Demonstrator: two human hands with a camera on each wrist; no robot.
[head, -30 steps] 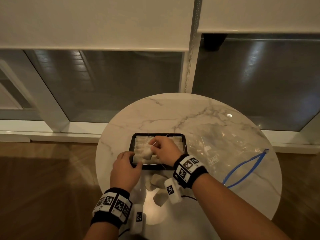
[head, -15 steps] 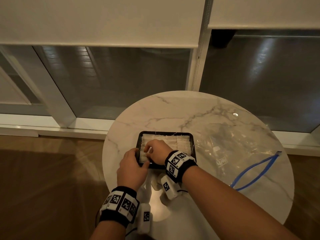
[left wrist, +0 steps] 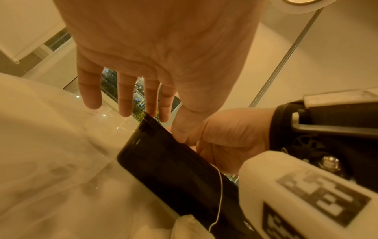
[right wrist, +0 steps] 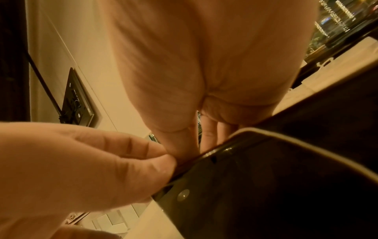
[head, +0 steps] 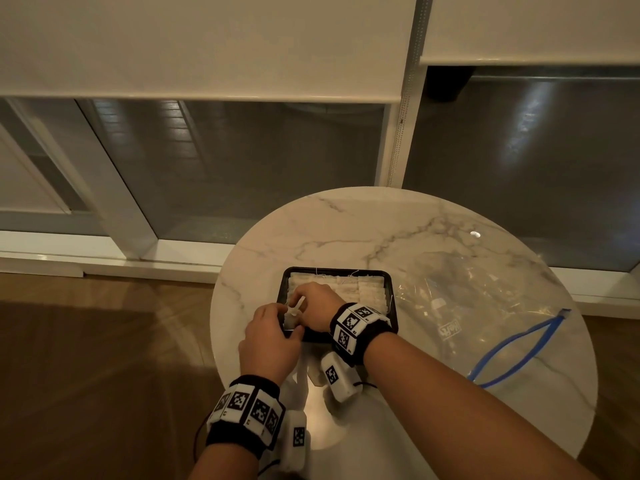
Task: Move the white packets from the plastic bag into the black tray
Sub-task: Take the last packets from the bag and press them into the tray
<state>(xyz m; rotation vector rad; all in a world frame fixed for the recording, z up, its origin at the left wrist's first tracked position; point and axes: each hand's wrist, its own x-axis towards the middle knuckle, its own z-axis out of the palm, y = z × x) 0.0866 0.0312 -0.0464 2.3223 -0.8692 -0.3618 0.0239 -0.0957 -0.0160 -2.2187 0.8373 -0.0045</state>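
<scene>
The black tray (head: 339, 270) sits mid-table with rows of white packets (head: 367, 289) in it. My right hand (head: 304, 306) reaches over its near-left corner and pinches one white packet (head: 292, 317) there. My left hand (head: 277, 318) is at that same corner. In the left wrist view my left hand (left wrist: 163, 119) has straight fingers and its thumb rests on the tray (left wrist: 174, 169) rim, against my right hand (left wrist: 225, 137). The right wrist view shows my right hand (right wrist: 196, 142) pointing down behind the tray (right wrist: 266, 177) wall, which hides the packet. The clear plastic bag (head: 467, 306) lies flat to the right.
The round marble table (head: 346, 230) ends close to the tray's left side, with wood floor beyond. Loose white packets (head: 313, 374) lie on the table under my right wrist, one with a string (left wrist: 188, 226). The bag's blue zip (head: 519, 351) gapes toward the right edge.
My right hand has carried its packet from the tray's middle to the near-left corner, beside my left hand. The left hand has stayed at that corner.
</scene>
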